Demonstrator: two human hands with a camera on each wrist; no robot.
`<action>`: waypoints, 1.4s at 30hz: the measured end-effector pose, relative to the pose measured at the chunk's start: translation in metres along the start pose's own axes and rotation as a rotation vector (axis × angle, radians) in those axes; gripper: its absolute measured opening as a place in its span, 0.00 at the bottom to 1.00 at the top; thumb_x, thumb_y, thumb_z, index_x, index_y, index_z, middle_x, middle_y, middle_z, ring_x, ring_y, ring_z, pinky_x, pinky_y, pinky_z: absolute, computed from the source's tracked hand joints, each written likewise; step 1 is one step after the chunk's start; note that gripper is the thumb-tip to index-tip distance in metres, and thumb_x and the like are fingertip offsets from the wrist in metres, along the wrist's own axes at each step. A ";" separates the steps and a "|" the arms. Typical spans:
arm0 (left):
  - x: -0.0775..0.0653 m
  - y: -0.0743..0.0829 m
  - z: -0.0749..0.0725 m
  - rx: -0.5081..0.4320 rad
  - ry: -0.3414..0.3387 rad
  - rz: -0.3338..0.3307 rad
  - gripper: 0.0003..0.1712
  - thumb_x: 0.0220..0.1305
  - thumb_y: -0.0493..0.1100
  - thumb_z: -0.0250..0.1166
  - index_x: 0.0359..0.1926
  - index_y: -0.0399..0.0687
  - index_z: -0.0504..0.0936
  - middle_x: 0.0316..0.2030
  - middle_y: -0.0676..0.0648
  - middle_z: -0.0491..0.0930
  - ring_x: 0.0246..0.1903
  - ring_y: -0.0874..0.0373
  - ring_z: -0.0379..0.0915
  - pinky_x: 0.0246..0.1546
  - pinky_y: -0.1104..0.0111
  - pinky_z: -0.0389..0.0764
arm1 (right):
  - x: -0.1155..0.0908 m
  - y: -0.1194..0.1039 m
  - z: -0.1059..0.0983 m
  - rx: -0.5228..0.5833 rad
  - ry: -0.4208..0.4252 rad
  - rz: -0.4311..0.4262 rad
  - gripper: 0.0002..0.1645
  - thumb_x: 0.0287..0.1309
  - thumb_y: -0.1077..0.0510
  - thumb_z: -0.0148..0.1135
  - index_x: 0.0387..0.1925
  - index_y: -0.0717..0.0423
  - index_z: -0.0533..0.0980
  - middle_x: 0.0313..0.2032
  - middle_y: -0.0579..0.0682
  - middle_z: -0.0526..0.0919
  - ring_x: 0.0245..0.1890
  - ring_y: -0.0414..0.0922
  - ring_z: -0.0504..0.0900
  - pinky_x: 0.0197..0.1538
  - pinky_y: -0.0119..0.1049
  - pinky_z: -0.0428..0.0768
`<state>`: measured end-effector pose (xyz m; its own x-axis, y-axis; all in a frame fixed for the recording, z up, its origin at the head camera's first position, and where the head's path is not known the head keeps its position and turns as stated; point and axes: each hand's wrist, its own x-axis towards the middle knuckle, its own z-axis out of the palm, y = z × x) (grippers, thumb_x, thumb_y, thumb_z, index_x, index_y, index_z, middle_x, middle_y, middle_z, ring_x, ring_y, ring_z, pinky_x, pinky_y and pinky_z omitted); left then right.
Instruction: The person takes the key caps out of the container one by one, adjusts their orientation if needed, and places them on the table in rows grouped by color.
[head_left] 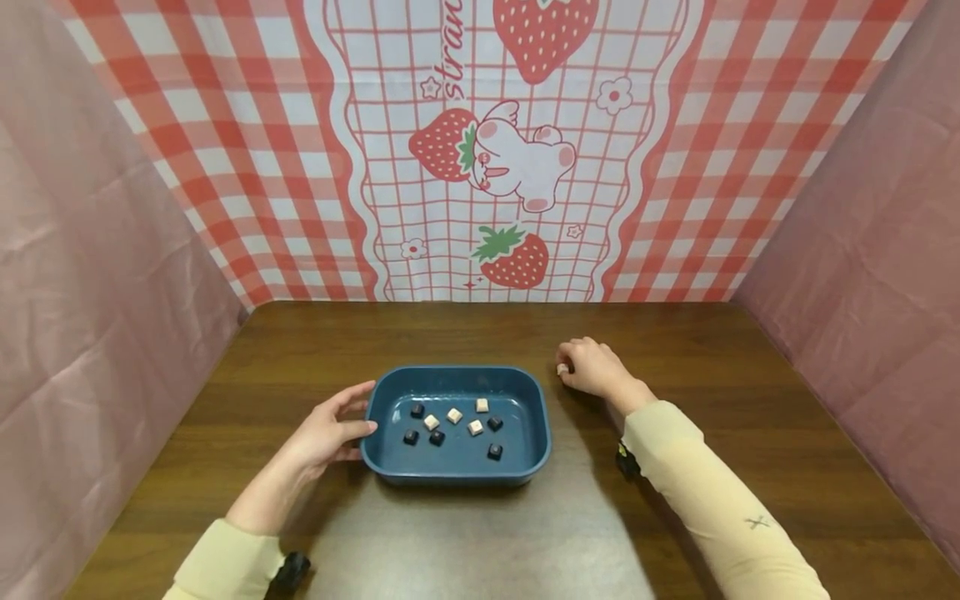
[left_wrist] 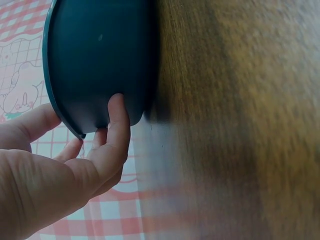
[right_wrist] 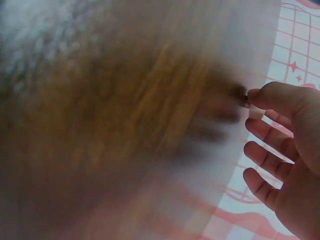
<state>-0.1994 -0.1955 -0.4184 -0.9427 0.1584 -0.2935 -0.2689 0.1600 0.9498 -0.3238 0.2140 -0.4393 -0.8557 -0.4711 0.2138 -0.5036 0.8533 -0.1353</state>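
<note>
A blue rectangular tray (head_left: 456, 480) with rounded corners stands on the wooden table, and several small black keycaps (head_left: 495, 452) and white keycaps (head_left: 476, 427) lie scattered on its bottom. At the tray's left end my left hand (head_left: 327, 429) holds the rim and outer wall, thumb at the edge and other fingers against the outside, as the left wrist view shows. Beyond the tray's right side, my right hand (head_left: 594, 367) pinches a white keycap (right_wrist: 256, 113) between thumb and index finger, low over the table; its other fingers are bent loosely. The pinched keycap is partly hidden.
The brown wooden table (head_left: 465, 533) extends around the tray. A red checked strawberry cloth (head_left: 300, 167) hangs at the back edge, and pink curtains (head_left: 862, 208) close off both sides.
</note>
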 end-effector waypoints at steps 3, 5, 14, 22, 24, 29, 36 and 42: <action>0.001 0.000 0.000 -0.001 -0.003 0.000 0.35 0.63 0.31 0.57 0.70 0.49 0.58 0.62 0.33 0.62 0.46 0.43 0.74 0.41 0.52 0.81 | -0.001 -0.004 -0.007 -0.021 0.017 -0.018 0.05 0.46 0.59 0.64 0.26 0.51 0.75 0.26 0.46 0.75 0.30 0.48 0.72 0.29 0.43 0.71; 0.001 0.001 0.000 0.004 -0.001 -0.002 0.35 0.63 0.31 0.57 0.70 0.49 0.58 0.62 0.33 0.62 0.47 0.43 0.74 0.41 0.52 0.81 | -0.001 -0.007 -0.013 -0.030 0.005 -0.019 0.07 0.46 0.57 0.66 0.29 0.52 0.76 0.28 0.47 0.75 0.32 0.49 0.73 0.30 0.44 0.72; 0.000 0.003 0.001 0.016 -0.001 -0.001 0.36 0.63 0.32 0.58 0.70 0.49 0.58 0.63 0.32 0.61 0.47 0.43 0.74 0.41 0.51 0.81 | 0.003 -0.024 -0.042 -0.038 0.052 -0.052 0.19 0.43 0.55 0.71 0.39 0.55 0.77 0.38 0.51 0.78 0.41 0.52 0.73 0.40 0.49 0.72; 0.000 0.003 0.001 0.022 0.009 -0.004 0.36 0.63 0.32 0.58 0.70 0.49 0.58 0.63 0.32 0.61 0.46 0.43 0.74 0.41 0.51 0.81 | 0.006 -0.049 -0.063 -0.009 0.110 -0.095 0.18 0.46 0.53 0.70 0.40 0.51 0.77 0.39 0.49 0.77 0.38 0.49 0.70 0.40 0.45 0.69; 0.000 0.003 0.001 0.025 0.011 -0.007 0.36 0.63 0.32 0.58 0.70 0.50 0.58 0.63 0.32 0.61 0.46 0.43 0.74 0.41 0.51 0.81 | 0.007 -0.056 -0.066 -0.012 0.112 -0.111 0.18 0.46 0.53 0.70 0.40 0.51 0.76 0.39 0.49 0.77 0.38 0.48 0.70 0.40 0.45 0.69; 0.000 0.003 0.002 0.021 0.012 -0.009 0.36 0.63 0.32 0.58 0.70 0.50 0.59 0.63 0.32 0.61 0.46 0.44 0.74 0.41 0.52 0.81 | 0.007 -0.072 -0.070 -0.011 0.124 -0.157 0.18 0.45 0.53 0.71 0.40 0.51 0.76 0.40 0.48 0.77 0.39 0.48 0.69 0.40 0.43 0.69; 0.000 0.000 0.003 -0.004 0.006 -0.001 0.35 0.63 0.31 0.58 0.70 0.49 0.59 0.62 0.32 0.61 0.47 0.43 0.74 0.40 0.52 0.81 | 0.005 -0.096 -0.070 0.005 0.149 -0.227 0.19 0.45 0.54 0.71 0.40 0.51 0.76 0.41 0.47 0.77 0.40 0.47 0.70 0.40 0.43 0.71; -0.001 0.000 0.003 -0.003 0.006 0.002 0.35 0.63 0.31 0.58 0.70 0.49 0.58 0.62 0.32 0.61 0.47 0.44 0.74 0.39 0.53 0.82 | 0.000 -0.114 -0.061 0.007 0.114 -0.276 0.19 0.47 0.52 0.70 0.42 0.48 0.75 0.42 0.45 0.76 0.40 0.45 0.70 0.40 0.40 0.70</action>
<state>-0.1976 -0.1923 -0.4185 -0.9443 0.1531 -0.2913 -0.2679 0.1563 0.9507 -0.2592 0.1301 -0.3652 -0.6679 -0.6566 0.3504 -0.7164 0.6948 -0.0635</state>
